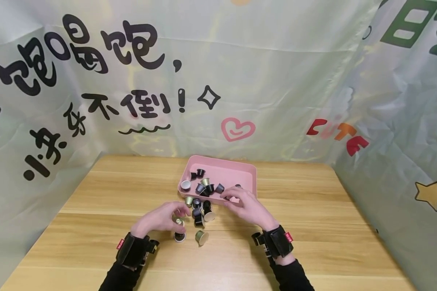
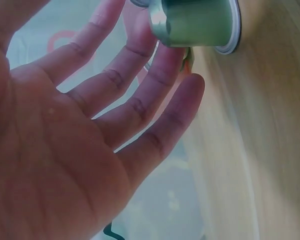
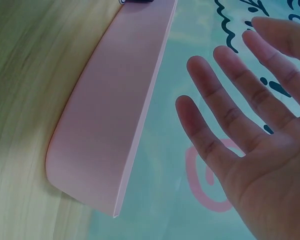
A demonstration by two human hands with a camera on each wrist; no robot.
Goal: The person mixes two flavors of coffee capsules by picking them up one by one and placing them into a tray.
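Observation:
My left hand (image 1: 164, 219) is over the table with relaxed, spread fingers around a green coffee capsule (image 2: 197, 22) that stands rim down. In the left wrist view, the fingertips overlap the capsule's closed end. Just below these fingers in the head view is a dark capsule with a pale rim (image 1: 180, 237). My right hand (image 1: 248, 207) hovers above the near right edge of the pink tray (image 1: 236, 171), fingers loosely extended. In the right wrist view, nothing is between those fingers, and the tray's outer wall (image 3: 110, 100) is beside them.
Several capsules, among them a white one (image 1: 185, 185) and a slate one (image 1: 219, 188), lie in the tray's left and near part. A loose cluster, including a black capsule (image 1: 199, 220), is on the table before it. A green capsule (image 1: 201, 238) lies nearer me. Printed cloth (image 1: 276, 81) hangs behind.

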